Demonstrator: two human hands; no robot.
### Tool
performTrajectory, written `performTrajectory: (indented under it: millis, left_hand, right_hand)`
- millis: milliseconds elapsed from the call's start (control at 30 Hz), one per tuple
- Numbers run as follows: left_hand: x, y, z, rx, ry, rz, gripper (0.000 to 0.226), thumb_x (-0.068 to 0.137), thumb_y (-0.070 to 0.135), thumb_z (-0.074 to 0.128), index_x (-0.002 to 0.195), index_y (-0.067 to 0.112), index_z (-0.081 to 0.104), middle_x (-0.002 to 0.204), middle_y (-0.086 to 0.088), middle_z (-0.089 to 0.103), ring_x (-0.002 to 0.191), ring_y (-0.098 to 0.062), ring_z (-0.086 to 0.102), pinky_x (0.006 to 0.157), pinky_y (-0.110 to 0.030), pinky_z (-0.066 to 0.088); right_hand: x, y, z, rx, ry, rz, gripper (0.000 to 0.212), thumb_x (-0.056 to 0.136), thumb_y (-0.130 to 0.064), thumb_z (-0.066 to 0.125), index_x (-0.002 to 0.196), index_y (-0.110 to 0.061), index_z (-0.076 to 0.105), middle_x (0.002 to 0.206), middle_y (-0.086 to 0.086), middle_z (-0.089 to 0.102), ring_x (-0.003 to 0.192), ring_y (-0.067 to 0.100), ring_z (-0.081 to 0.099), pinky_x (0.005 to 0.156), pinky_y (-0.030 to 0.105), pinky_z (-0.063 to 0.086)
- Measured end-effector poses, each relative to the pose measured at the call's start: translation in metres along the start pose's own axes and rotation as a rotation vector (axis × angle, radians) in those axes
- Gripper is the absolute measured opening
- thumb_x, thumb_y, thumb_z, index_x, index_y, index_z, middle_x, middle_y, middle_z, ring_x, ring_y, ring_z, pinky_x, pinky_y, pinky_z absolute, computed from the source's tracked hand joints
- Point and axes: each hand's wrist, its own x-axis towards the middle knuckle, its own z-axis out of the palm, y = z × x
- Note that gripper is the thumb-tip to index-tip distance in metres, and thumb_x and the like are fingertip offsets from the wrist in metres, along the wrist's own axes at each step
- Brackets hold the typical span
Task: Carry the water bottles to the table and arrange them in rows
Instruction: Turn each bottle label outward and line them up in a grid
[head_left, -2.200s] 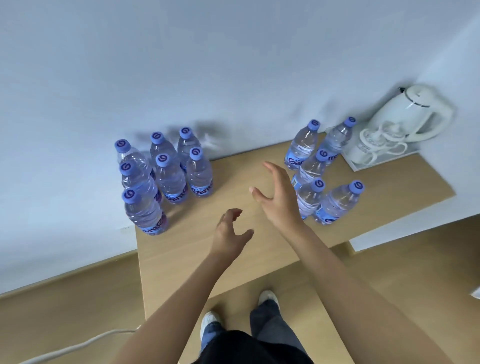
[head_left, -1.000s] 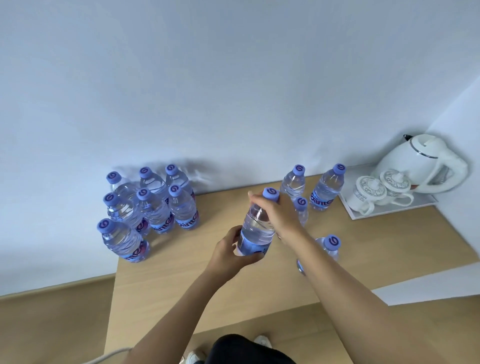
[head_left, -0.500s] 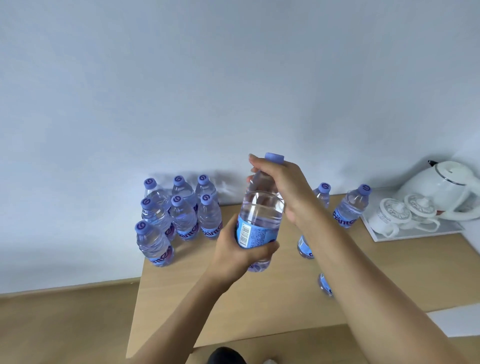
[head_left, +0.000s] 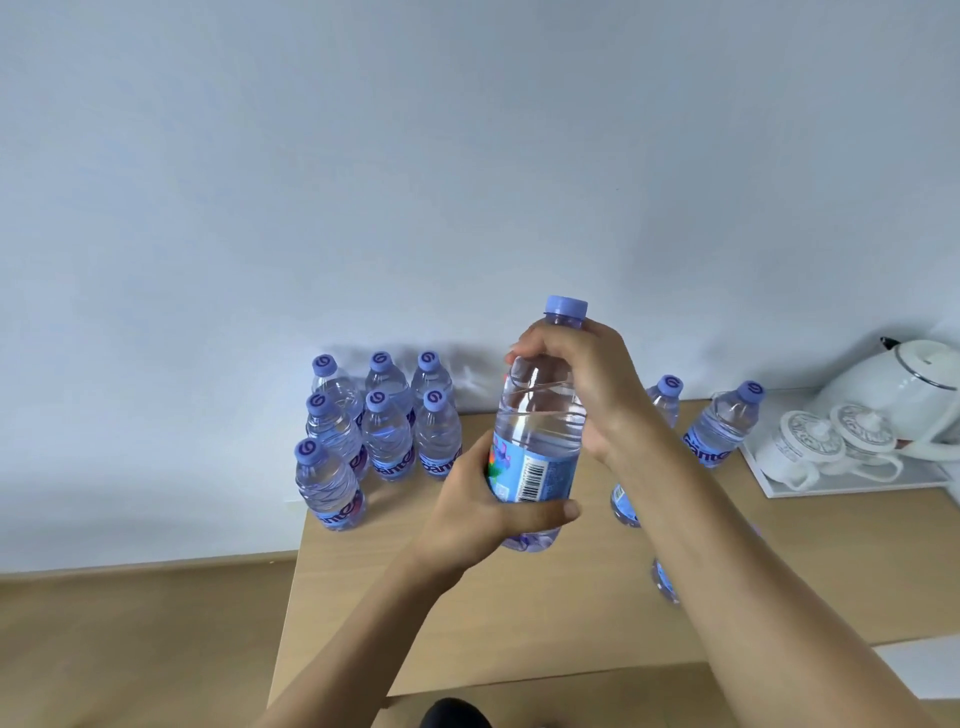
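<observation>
Seven bottles (head_left: 387, 441) stand clustered at the counter's (head_left: 519, 623) back left corner. One bottle (head_left: 537, 441) is held above it. Four more bottles (head_left: 722, 431) show toward the back right, two of them mostly hidden. One kettle (head_left: 904, 384) and two lidded cups (head_left: 810, 449) stand on one tray (head_left: 852, 486).

The wooden table (head_left: 519, 613) bears clustered water bottles (head_left: 387, 441) and a white tray (head_left: 831, 486).

Plain white wall (head_left: 467, 156) behind wood table (head_left: 519, 623), wood floor (head_left: 130, 639).
</observation>
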Motion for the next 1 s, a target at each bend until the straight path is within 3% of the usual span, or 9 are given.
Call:
performTrajectory:
  millis: [133, 300, 400, 533, 633, 733, 867, 1000]
  left_hand:
    - [-0.001, 0.004, -0.005, -0.042, -0.1, -0.012, 0.057, 0.056, 0.02, 0.087, 0.105, 0.006, 0.06, 0.089, -0.009, 0.069, 0.079, -0.022, 0.064, 0.071, -0.031, 0.055]
    - [-0.002, 0.006, -0.003, -0.066, -0.046, 0.004, 0.053, 0.057, 0.019, 0.085, 0.097, 0.0, 0.057, 0.074, -0.003, 0.064, 0.065, -0.019, 0.058, 0.058, -0.024, 0.048]
    - [-0.002, 0.007, 0.0, -0.055, 0.029, 0.027, 0.053, 0.055, 0.02, 0.087, 0.096, 0.003, 0.058, 0.073, -0.001, 0.066, 0.063, -0.017, 0.061, 0.058, -0.023, 0.05]
    - [-0.001, 0.008, 0.001, -0.015, 0.118, 0.059, 0.059, 0.049, 0.024, 0.091, 0.101, 0.017, 0.063, 0.087, 0.001, 0.075, 0.077, -0.015, 0.071, 0.068, -0.026, 0.056]
    - [-0.002, 0.01, -0.001, -0.027, 0.088, 0.04, 0.062, 0.051, 0.022, 0.092, 0.104, 0.015, 0.062, 0.088, -0.002, 0.075, 0.077, -0.017, 0.071, 0.067, -0.027, 0.057]
    - [-0.005, 0.017, -0.005, -0.041, -0.015, 0.007, 0.058, 0.057, 0.02, 0.09, 0.102, 0.002, 0.058, 0.076, -0.008, 0.068, 0.061, -0.023, 0.06, 0.053, -0.028, 0.049]
    - [-0.002, 0.023, -0.012, -0.106, -0.11, -0.027, 0.052, 0.059, 0.018, 0.086, 0.101, -0.003, 0.062, 0.085, -0.013, 0.066, 0.073, -0.026, 0.057, 0.068, -0.034, 0.046]
    - [-0.003, 0.025, -0.015, -0.162, -0.14, -0.04, 0.057, 0.059, 0.013, 0.083, 0.108, -0.007, 0.062, 0.091, -0.016, 0.067, 0.074, -0.024, 0.063, 0.061, -0.025, 0.052]
  right_hand:
    - [0.001, -0.006, -0.005, 0.032, -0.115, 0.013, 0.003, 0.059, -0.014, 0.069, 0.057, -0.016, 0.068, 0.068, 0.013, 0.066, 0.063, 0.031, 0.064, 0.066, 0.038, 0.053]
    - [-0.002, -0.006, -0.001, 0.015, -0.099, -0.057, 0.009, 0.072, -0.018, 0.074, 0.075, -0.015, 0.066, 0.075, 0.012, 0.068, 0.068, 0.031, 0.067, 0.061, 0.035, 0.055]
    - [-0.004, -0.005, 0.003, -0.114, 0.043, -0.158, 0.023, 0.08, -0.025, 0.079, 0.089, -0.011, 0.063, 0.076, 0.004, 0.07, 0.067, 0.018, 0.071, 0.056, 0.027, 0.055]
    - [-0.008, 0.0, 0.012, -0.197, 0.068, -0.19, 0.026, 0.076, -0.025, 0.082, 0.086, -0.012, 0.061, 0.078, 0.0, 0.069, 0.076, 0.02, 0.07, 0.073, 0.039, 0.06]
    - [-0.008, 0.0, 0.016, -0.155, 0.049, -0.212, 0.02, 0.074, -0.012, 0.077, 0.083, -0.011, 0.059, 0.072, 0.001, 0.066, 0.066, 0.019, 0.065, 0.064, 0.034, 0.056]
    - [-0.006, -0.004, 0.014, -0.059, 0.001, -0.161, 0.02, 0.067, -0.013, 0.073, 0.082, -0.01, 0.059, 0.069, 0.002, 0.062, 0.06, 0.018, 0.061, 0.056, 0.028, 0.051]
    - [-0.002, -0.009, 0.009, 0.038, -0.106, -0.106, 0.023, 0.063, -0.017, 0.072, 0.083, -0.012, 0.062, 0.081, 0.013, 0.061, 0.073, 0.029, 0.061, 0.066, 0.037, 0.053]
    - [-0.001, -0.011, 0.009, 0.106, -0.219, -0.117, 0.025, 0.06, -0.021, 0.074, 0.083, -0.014, 0.066, 0.078, 0.014, 0.065, 0.077, 0.03, 0.068, 0.067, 0.043, 0.058]
